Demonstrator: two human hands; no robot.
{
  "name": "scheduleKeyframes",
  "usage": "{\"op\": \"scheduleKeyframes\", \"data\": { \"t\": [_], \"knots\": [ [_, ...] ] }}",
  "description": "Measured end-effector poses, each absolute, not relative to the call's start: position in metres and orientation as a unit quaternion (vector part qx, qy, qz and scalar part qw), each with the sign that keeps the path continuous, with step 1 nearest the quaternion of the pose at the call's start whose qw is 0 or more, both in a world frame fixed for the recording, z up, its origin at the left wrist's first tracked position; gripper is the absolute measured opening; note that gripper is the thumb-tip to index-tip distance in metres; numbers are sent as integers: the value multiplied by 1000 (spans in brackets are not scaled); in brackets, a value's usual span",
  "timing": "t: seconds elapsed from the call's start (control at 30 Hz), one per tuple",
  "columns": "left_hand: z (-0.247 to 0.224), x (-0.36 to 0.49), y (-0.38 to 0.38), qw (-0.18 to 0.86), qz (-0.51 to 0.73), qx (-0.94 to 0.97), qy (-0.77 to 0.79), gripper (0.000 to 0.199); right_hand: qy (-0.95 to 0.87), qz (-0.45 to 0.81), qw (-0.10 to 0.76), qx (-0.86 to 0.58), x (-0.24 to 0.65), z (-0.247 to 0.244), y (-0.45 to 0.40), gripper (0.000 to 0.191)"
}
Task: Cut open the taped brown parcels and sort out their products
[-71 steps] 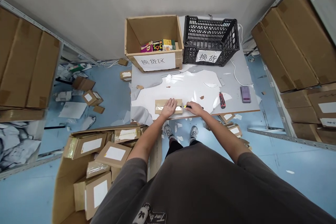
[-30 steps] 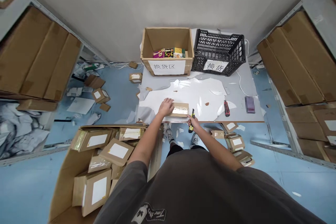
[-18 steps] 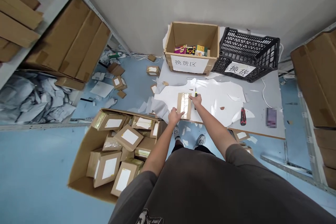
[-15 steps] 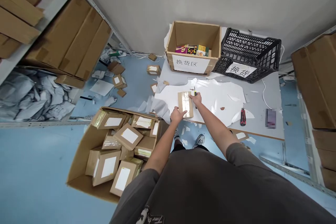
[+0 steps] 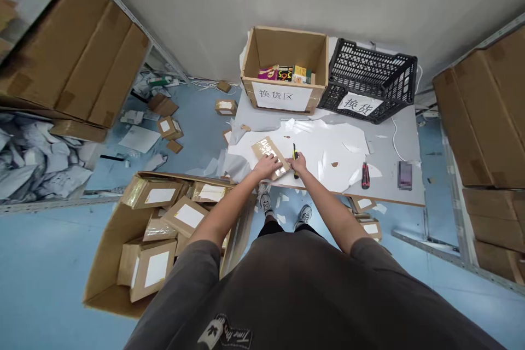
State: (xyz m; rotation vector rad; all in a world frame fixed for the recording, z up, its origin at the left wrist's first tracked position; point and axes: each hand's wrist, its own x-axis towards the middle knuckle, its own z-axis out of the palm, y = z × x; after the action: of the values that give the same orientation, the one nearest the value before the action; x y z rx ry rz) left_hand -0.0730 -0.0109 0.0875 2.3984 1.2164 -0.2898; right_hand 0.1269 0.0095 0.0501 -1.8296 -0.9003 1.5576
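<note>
A small cardboard box with shiny tape along its top lies tilted on the white paper over the table. My left hand rests on the box, its fingers closed over the taped face. At the box's right edge my right hand is wrapped round a yellow and black utility knife, whose tip points away from me. The fingertips of my right hand are near the box's lower right corner.
On the table stand a large carton with small packs, a black crate, a red knife and a phone. A big carton of parcels is at lower left. Shelves flank both sides.
The small box has turned counterclockwise. My left hand has moved from its lower left edge onto its top, and my right hand has shifted down its right side with the knife. The view has shifted right.
</note>
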Motion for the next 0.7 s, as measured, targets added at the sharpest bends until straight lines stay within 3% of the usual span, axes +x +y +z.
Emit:
{"op": "scheduleKeyframes", "data": {
  "t": [0.1, 0.2, 0.37, 0.57, 0.7],
  "knots": [
    [90, -58, -2, 208, -121, 847, 474, 60, -275, 580, 340, -687, 139, 63, 22, 49],
    [90, -44, -7, 203, -106, 820, 525, 63, -277, 611, 324, -667, 165, 74, 9, 33],
    [79, -31, -19, 201, -40, 786, 583, 73, -419, 649, 168, -613, 193, 77, -31, 27],
    [67, -30, -17, 233, -35, 769, 594, 73, -638, 518, -19, -570, 191, 77, -31, 26],
    [62, -29, -14, 236, -55, 765, 596, 84, -730, 400, -99, -545, 178, 84, -6, 31]
  ]
}}
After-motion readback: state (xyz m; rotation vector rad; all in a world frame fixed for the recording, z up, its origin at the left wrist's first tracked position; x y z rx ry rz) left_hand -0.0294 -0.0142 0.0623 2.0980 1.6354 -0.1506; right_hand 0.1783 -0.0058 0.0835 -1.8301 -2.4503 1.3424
